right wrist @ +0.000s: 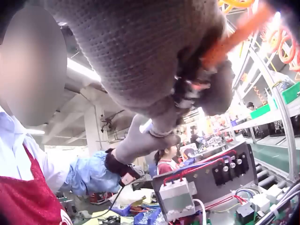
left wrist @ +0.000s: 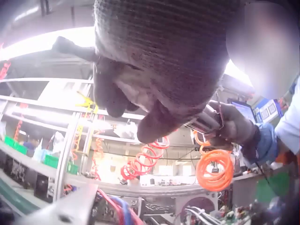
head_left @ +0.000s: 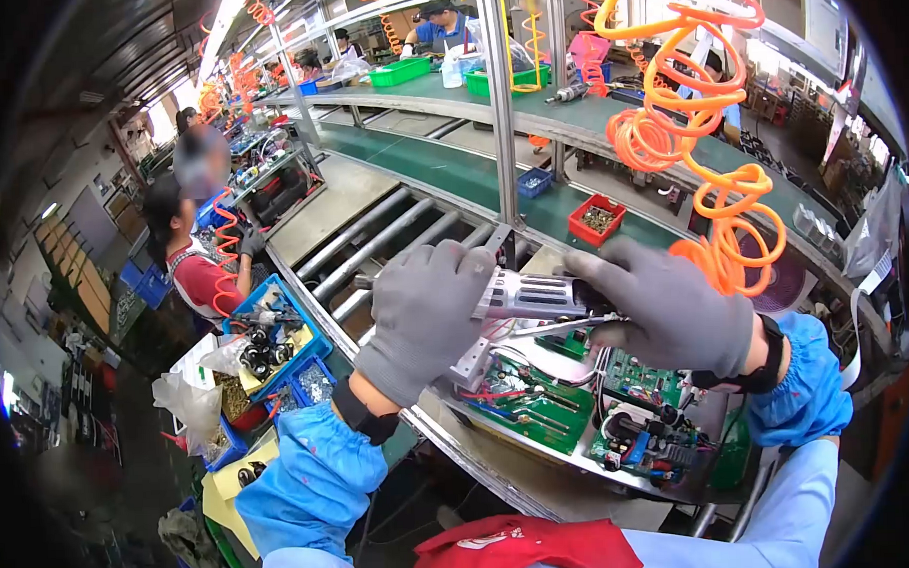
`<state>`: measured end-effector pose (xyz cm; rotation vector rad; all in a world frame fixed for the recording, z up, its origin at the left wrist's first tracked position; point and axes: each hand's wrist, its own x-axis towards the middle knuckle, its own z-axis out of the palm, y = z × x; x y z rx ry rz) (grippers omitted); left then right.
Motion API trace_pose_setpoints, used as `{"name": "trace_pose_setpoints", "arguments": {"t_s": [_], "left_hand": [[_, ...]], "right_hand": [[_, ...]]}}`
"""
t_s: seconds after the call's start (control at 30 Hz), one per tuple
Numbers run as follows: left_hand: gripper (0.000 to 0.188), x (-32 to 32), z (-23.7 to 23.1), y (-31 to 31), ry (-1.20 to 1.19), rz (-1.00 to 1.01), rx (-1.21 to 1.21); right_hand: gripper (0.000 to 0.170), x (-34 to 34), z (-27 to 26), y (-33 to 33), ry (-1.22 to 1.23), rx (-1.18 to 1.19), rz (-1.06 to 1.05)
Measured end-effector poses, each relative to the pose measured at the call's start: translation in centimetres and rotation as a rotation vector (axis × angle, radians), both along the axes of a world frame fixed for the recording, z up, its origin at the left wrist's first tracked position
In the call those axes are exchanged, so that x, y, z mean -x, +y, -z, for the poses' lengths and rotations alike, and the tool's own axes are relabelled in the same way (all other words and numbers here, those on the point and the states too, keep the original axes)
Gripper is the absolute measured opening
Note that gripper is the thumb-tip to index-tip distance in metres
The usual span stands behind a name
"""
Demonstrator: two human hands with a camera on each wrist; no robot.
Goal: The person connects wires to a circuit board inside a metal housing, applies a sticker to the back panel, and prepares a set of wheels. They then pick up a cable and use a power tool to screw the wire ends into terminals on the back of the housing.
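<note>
My left hand [head_left: 431,320], in a grey glove, grips one end of a silver, slotted air screwdriver [head_left: 535,293]. My right hand [head_left: 675,301], gloved too, holds the tool's other end, where an orange hose [right wrist: 234,37] joins a metal fitting. The tool lies roughly level between both hands, above an open chassis with green circuit boards [head_left: 539,416] and bundled wires. In the right wrist view, a grey metal panel [right wrist: 206,180] stands tilted below the hands, carrying a white block [right wrist: 177,199] and red wires. The tool's tip is hidden by my left hand.
Orange coiled hose [head_left: 660,137] hangs at the right. A metal post [head_left: 498,102] rises behind the hands. Steel rollers [head_left: 383,241] run at the left, beside blue parts bins [head_left: 311,339]. A red bin [head_left: 594,219] stands beyond. Another worker [head_left: 198,258] is at the left.
</note>
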<state>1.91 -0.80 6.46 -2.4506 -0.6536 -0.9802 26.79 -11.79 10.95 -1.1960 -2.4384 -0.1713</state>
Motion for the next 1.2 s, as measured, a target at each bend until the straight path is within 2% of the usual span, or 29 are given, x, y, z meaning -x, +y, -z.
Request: {"name": "trace_pose_setpoints", "arguments": {"t_s": [0.03, 0.13, 0.2, 0.27, 0.3, 0.4, 0.43, 0.53, 0.57, 0.67, 0.7, 0.83, 0.97, 1.2], "left_hand": [[0.039, -0.4, 0.0, -0.2, 0.0, -0.009, -0.063], [0.037, -3.1, 0.7, -1.0, 0.012, -0.037, -0.132], [0.042, -4.4, 1.1, -1.0, 0.022, -0.019, -0.054], [0.044, -5.6, 1.9, 0.0, 0.008, 0.007, -0.009], [0.051, -6.3, 2.3, 0.6, 0.006, -0.011, -0.022], [0.063, -7.4, 1.3, 1.6, 0.012, -0.259, -0.038], [0.074, -7.2, 0.9, 2.0, -0.003, -0.335, 0.069], [0.08, -6.5, 1.1, 3.9, 0.098, -0.521, 0.666], [0.08, -7.0, 1.1, 4.0, 0.21, -0.585, 0.798], [0.077, -8.5, 2.1, 6.2, 0.419, -0.65, 1.006], [0.063, -9.0, 2.4, 6.3, 0.397, -0.661, 0.969], [0.044, -10.0, 1.3, 7.6, 0.447, -0.632, 1.079], [0.041, -9.6, 3.3, 8.6, 0.398, -0.621, 0.926], [0.041, -9.0, 3.9, 9.1, 0.4, -0.575, 0.871]], "right_hand": [[0.065, 0.1, 0.1, 0.8, -0.016, -0.116, -0.056], [0.077, 0.3, 1.0, 2.6, -0.001, -0.051, -0.098], [0.075, 0.2, 1.0, 3.1, 0.122, 0.285, -0.017], [0.079, -1.0, 1.0, 3.7, 0.136, 0.391, 0.045], [0.081, -1.7, 1.1, 4.0, 0.142, 0.444, 0.076], [0.083, -4.2, 3.6, 5.1, 0.206, 0.503, 0.181], [0.083, -5.3, 4.5, 5.3, 0.241, 0.521, 0.222], [0.088, -8.0, 5.9, 5.9, 0.198, 0.548, 0.348], [0.087, -8.4, 6.1, 6.1, 0.158, 0.55, 0.361], [0.084, -9.7, 7.8, 6.5, 0.051, 0.509, 0.331], [0.083, -9.9, 8.3, 6.6, 0.013, 0.489, 0.307], [0.075, -9.2, 8.9, 6.9, -0.039, 0.461, 0.243], [0.07, -8.2, 9.0, 7.4, -0.068, 0.461, 0.264], [0.068, -7.8, 9.5, 8.7, -0.064, 0.449, 0.228]]}}
